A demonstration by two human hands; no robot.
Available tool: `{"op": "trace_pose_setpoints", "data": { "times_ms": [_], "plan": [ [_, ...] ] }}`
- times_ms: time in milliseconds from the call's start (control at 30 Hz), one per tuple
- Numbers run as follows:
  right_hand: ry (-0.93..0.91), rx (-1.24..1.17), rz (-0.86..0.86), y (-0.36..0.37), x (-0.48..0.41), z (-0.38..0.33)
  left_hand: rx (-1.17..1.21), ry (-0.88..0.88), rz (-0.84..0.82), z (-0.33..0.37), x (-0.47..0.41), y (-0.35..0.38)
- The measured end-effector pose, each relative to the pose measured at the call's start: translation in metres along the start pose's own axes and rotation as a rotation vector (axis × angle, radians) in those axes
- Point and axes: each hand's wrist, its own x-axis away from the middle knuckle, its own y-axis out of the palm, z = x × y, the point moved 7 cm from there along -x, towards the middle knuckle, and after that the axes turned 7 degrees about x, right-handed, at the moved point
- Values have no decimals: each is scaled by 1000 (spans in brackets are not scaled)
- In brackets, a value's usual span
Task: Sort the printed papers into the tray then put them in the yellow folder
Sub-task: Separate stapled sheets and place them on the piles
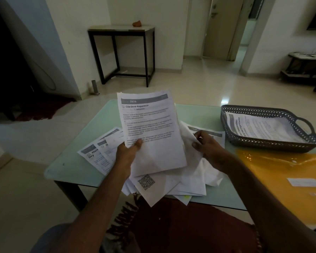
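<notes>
a person sits at a pale green glass table, both bare arms reaching forward over a loose pile of printed papers. a dark grey perforated tray stands at the table's far right, with at least 1 printed sheet lying flat inside it. left of the tray, the left hand holds up a page headed "cold drink preparation", thumb on the front near the lower left edge and fingers behind. whether more than 1 sheet sits in that pinch cannot be told. between that page and the tray, the right hand pinches the raised edge of a curled white sheet from the pile. further left of the tray, about 3 fanned sheets lie on the glass. the yellow folder lies just in front of the tray, nearer the person, glossy and flat.

the paper looks light, thin and floppy: the page bows a little and the sheet in the right hand is rumpled. it likely slides easily on glass and over other sheets, and would crease or tear if tugged. a hold at an edge or corner, thumb above and fingers below, with the other hand steadying the far side, seems the safest way to carry each sheet across to the tray.
</notes>
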Motion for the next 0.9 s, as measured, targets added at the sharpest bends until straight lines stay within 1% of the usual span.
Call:
{"op": "trace_pose_setpoints", "data": {
  "times_ms": [67, 100, 267, 333, 400, 433, 467, 533, 600, 633, 733, 833, 900],
  "plan": [
    [-43, -208, -74, 8, 4, -8, 60, -41, -36, -1, 3, 6],
    [-66, -274, -115, 13, 7, -13, 89, -59, -70, 0, 5, 10],
    [-108, -368, -203, 24, 18, -30, 246, -20, -276, 12, 11, 30],
    [-118, -425, -252, 29, 23, -35, 264, -11, -282, 15, 13, 29],
    [-108, -467, -285, 31, 25, -37, 208, 37, -213, 20, 13, 22],
    [-95, -453, -290, 31, 24, -36, 149, 94, -157, 26, 12, 18],
    [-79, -409, -282, 29, 23, -34, 91, 159, -105, 32, 13, 15],
    [-71, -233, -214, 22, 18, -32, -9, 292, -49, 45, 13, 12],
    [-125, -67, -158, 17, 19, -39, -86, 397, -42, 57, 15, 14],
    [-161, -32, -142, 17, 19, -43, -108, 440, -41, 61, 17, 15],
    [-274, -48, -53, 12, 20, -59, -112, 549, -70, 74, 25, 23],
    [-394, -133, 64, 4, 20, -75, -143, 598, -121, 85, 32, 33],
    [-479, -183, 148, -2, 21, -87, -202, 642, -105, 92, 37, 37]
  ]
}}
